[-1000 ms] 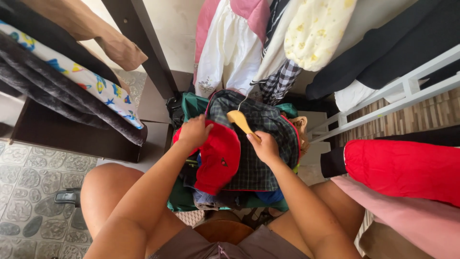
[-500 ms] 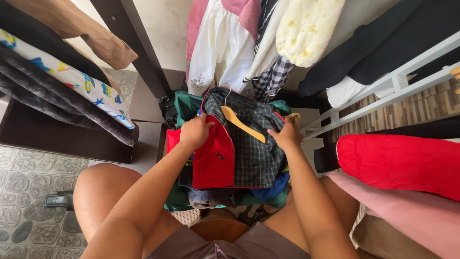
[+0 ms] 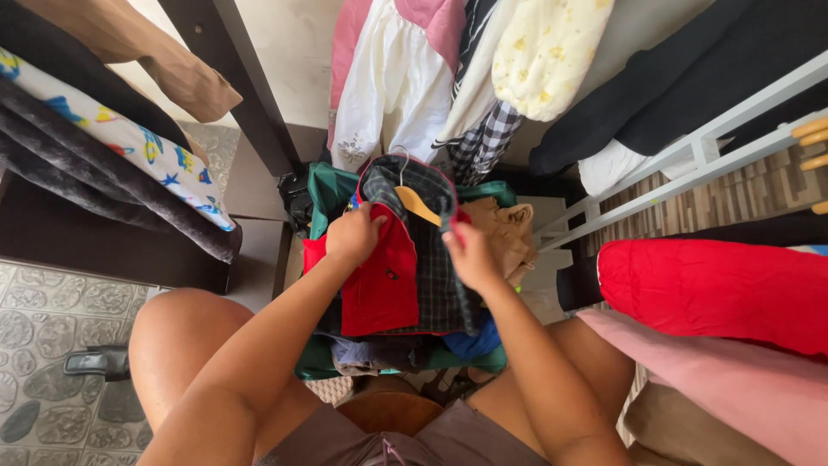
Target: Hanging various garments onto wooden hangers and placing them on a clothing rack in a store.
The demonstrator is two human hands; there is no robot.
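Observation:
A dark plaid shirt with a red lining (image 3: 423,259) hangs on a yellow-brown wooden hanger (image 3: 417,205) in front of me, over a green basket (image 3: 321,194) full of clothes. My left hand (image 3: 352,235) grips the shirt's red left front near the collar. My right hand (image 3: 468,252) grips the plaid right front edge. Both hands hold the garment up between my knees.
Hanging clothes (image 3: 483,78) fill the top: white, pink, checked and black pieces. A white rail (image 3: 690,160) runs at the right above red (image 3: 716,285) and pink (image 3: 716,380) fabric. A dark shelf with folded blankets (image 3: 112,164) stands left. A black sandal (image 3: 99,361) lies on the tiled floor.
The red part was folded over in my left hand; now the shirt hangs flatter on the hanger. My right hand has moved from the hanger to the shirt's right edge.

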